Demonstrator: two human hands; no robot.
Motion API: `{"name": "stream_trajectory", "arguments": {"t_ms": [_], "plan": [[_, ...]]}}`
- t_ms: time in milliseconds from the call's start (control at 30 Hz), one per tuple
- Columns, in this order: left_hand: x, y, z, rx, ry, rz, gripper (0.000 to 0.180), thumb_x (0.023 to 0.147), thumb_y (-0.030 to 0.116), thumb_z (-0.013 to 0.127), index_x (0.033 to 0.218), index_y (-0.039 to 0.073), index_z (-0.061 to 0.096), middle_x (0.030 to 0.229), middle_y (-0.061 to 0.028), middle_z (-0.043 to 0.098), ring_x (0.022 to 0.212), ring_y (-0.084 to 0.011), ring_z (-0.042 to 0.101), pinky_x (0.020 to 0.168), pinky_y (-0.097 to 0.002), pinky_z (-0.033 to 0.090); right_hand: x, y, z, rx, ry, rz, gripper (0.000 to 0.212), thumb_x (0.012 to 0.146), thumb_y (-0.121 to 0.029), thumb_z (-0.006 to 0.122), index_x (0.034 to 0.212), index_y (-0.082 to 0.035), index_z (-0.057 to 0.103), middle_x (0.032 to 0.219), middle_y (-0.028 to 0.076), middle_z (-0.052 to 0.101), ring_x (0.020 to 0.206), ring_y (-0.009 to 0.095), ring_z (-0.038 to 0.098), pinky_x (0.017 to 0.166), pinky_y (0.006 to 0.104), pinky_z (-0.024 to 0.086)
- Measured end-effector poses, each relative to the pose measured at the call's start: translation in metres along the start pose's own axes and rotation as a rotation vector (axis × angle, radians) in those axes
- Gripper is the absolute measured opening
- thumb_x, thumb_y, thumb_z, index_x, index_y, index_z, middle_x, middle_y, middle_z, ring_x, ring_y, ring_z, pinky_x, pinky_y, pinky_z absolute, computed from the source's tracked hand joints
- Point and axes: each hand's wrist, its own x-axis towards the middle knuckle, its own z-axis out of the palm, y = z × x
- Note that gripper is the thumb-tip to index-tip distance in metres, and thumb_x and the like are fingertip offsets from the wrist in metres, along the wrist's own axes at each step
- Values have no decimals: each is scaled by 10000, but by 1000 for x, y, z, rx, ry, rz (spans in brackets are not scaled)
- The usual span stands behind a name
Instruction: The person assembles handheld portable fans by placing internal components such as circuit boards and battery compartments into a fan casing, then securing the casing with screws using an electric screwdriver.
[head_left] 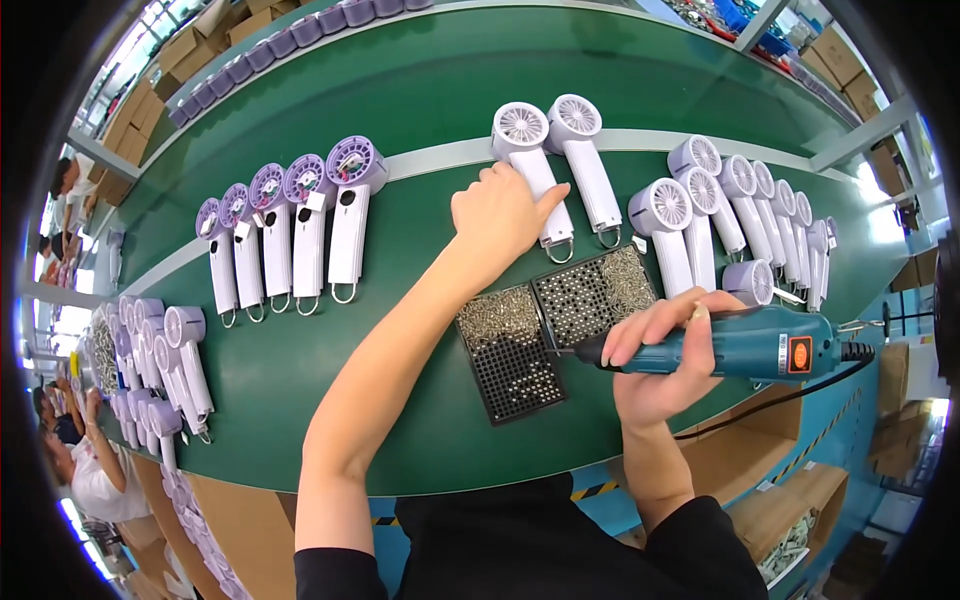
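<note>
My left hand (497,218) is closed around a white handheld fan (541,190) that lies on the green bench, its round grille pointing away from me. Just right of it lies a second handheld fan (592,175), untouched. In my right hand (668,362) is a teal electric screwdriver (760,345), held level with its tip pointing left. The tip is over a black screw tray (516,385) with a grid of holes and a heap of small screws. Behind it sits another screw tray (580,318), also partly filled with screws.
Several open-headed purple-and-white fans (290,225) stand in a row at left. More assembled fans (760,205) crowd the right, beside the screwdriver's black cable (775,398). A fan cluster (165,350) fills the near left. Cardboard boxes (790,520) are below the bench; people work far left.
</note>
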Motion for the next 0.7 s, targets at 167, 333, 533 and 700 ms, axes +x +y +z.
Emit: {"name": "stream_trajectory", "arguments": {"t_ms": [167, 333, 533, 700], "plan": [[10, -9, 1, -90, -7, -49, 588, 865, 508, 566, 946, -73, 601, 870, -251, 676, 811, -391, 678, 709, -478, 527, 0, -9, 3, 101, 7, 26, 170, 918, -112, 455, 1059, -50, 382, 656, 109, 467, 385, 200, 472, 364, 340, 467], [15, -8, -7, -150, -47, -116, 646, 861, 535, 563, 998, -96, 593, 909, -236, 686, 833, -376, 684, 734, -462, 537, -1, -1, 11, 38, -67, -29, 163, 979, -177, 386, 1074, -45, 388, 671, 73, 437, 383, 166, 435, 348, 303, 423], [11, -2, 4, -190, -5, -180, 608, 727, 365, 676, 1091, -89, 502, 950, -209, 678, 927, -335, 676, 829, -401, 526, -12, -4, 29, -102, 85, 2, 192, 937, -172, 452, 936, 9, 386, 562, 74, 440, 390, 159, 470, 416, 258, 439], [5, -17, -7, -527, 60, -102, 527, 829, 220, 593, 1147, -149, 392, 970, -310, 641, 922, -441, 646, 810, -484, 514, -12, -11, 12, -67, 63, -46, 267, 978, -197, 400, 1122, 21, 346, 688, 63, 432, 428, 118, 426, 411, 233, 375]]}}
